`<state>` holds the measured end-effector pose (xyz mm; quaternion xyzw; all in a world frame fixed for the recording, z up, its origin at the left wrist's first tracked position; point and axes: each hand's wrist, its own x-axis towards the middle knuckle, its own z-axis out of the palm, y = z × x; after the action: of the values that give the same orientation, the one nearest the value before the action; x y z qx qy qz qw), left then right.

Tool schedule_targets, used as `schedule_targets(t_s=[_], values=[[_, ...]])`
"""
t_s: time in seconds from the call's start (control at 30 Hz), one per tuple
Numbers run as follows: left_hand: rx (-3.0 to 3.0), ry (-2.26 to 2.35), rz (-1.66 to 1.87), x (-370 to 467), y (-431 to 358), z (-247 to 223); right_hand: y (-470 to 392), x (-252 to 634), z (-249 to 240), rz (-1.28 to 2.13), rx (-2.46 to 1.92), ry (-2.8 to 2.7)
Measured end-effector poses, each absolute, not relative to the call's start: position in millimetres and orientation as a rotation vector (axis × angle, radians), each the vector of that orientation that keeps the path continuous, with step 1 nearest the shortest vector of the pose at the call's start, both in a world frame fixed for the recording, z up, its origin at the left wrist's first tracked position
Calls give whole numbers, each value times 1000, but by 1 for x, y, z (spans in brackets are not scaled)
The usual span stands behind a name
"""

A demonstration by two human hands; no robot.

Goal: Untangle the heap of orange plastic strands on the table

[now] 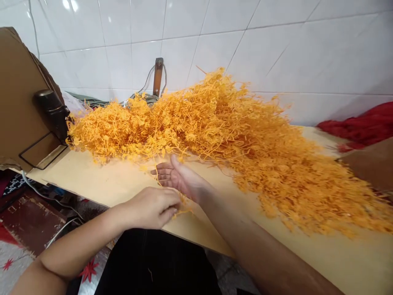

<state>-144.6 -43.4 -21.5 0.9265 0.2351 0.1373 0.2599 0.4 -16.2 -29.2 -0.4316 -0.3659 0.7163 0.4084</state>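
closest to the viewer, a dark-clothed lap (156, 262) sits below the edge of a pale tan table (92, 176). to its left, a red star-shaped piece (89, 270) lies low down, near the left forearm.

just above the lap, two bare hands meet near the table's front edge. the left hand (155, 208) is palm down with its fingers curled in and nearly closed, thumb against them, pinching a thin orange sprig (184, 211). wispy ends of the sprig stick out to the right of the fingertips, below the right wrist. the right hand (181, 178) is just beyond, open, palm partly showing, thumb raised and fingers stretched loosely to the left. a thin orange strand (156, 172) passes by its fingers; whether they grip it cannot be told.

behind the hands, a large feathery orange pile (196, 123) spreads across the table, its near edge close to the right thumb, its bulk reaching far to the right.

at the left end, a black cylindrical object (50, 108) leans by a cardboard box (18, 90). at the far right is a red heap (362, 125). behind the pile, a brown upright piece (158, 77) stands before a white tiled wall (276, 53).
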Motion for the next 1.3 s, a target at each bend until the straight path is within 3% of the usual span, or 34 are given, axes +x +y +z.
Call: schedule_targets(t_s=[0.17, 0.37, 0.47, 0.7, 0.93, 1.1, 1.3], values=[[2508, 554, 318, -157, -40, -17, -16, -10, -38, 1718, -1127, -1075], [2508, 917, 1308, -200, -8, -20, -17, -1, -55, 1734, -1119, -966], [2337, 1112, 1555, -215, -5, -21, -12, 3, -57, 1784, -1128, -932], [2796, 647, 673, -179, -33, -19, -10, -26, -37, 1851, -1087, -960], [2638, 1159, 1332, -199, -3, -15, -14, -11, -36, 1792, -1033, -810], [2471, 1307, 1224, -204, 23, -16, -14, 6, -27, 1729, -1178, -789], [2238, 1125, 741, -170, 2, -32, -3, -21, -32, 1731, -1089, -860]])
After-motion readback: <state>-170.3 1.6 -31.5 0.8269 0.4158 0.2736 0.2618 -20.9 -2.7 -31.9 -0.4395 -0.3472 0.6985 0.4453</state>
